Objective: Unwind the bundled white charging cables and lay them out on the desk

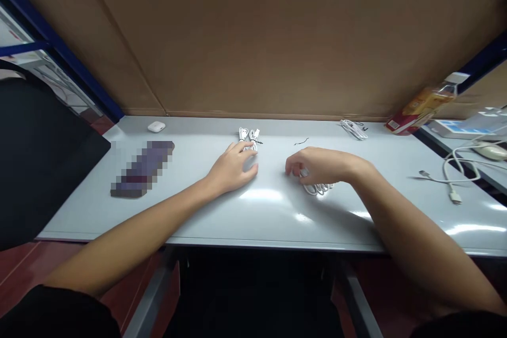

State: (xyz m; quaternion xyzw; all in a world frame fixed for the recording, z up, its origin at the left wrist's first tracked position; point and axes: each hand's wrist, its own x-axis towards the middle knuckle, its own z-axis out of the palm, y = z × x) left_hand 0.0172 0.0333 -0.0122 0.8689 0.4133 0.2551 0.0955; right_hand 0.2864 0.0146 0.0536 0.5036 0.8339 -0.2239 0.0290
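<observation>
My left hand (233, 169) rests on the table with fingers and thumb apart, holding nothing. Just beyond its fingertips lie two small bundled white cables, the left cable bundle (243, 133) and the right cable bundle (254, 137), the right one bound with a black twist tie. My right hand (315, 163) is bent down with its fingers curled on a coiled white cable (318, 189). Part of that coil shows between thumb and fingers; the hand hides the rest. A loose black twist tie (301, 141) lies just beyond the right hand.
On the grey table (222, 227) are a white earbud case (156, 127), a blurred-out dark phone-like object (144, 169), another coiled white cable (354, 129) and a loose white cable (447, 179). A drink bottle (423, 108) stands back right, beside a mouse (491, 150). A brown panel (253, 37) closes the back.
</observation>
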